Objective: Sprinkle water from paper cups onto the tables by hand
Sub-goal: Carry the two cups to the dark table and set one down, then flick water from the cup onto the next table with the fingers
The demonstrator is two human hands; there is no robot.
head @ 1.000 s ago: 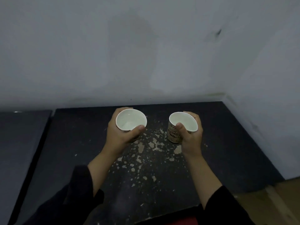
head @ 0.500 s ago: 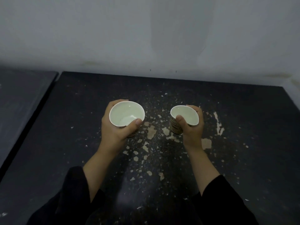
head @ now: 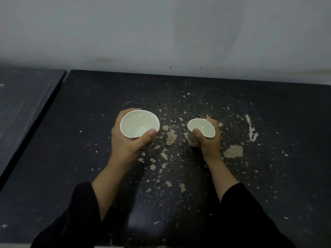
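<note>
Your left hand (head: 129, 140) and right hand (head: 209, 140) each wrap fingers around a paper cup, left cup (head: 139, 124) and right cup (head: 200, 128), mouths up over the flaked black table (head: 89, 113) middle.

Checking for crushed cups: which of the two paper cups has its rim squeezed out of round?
The cup in the right hand, the right paper cup: its rim is pinched oval, while the left paper cup stays round.

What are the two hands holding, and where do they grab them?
Each hand holds a white paper cup by its side wall: left hand around the round-rimmed cup, right hand squeezing the dented cup.
</note>
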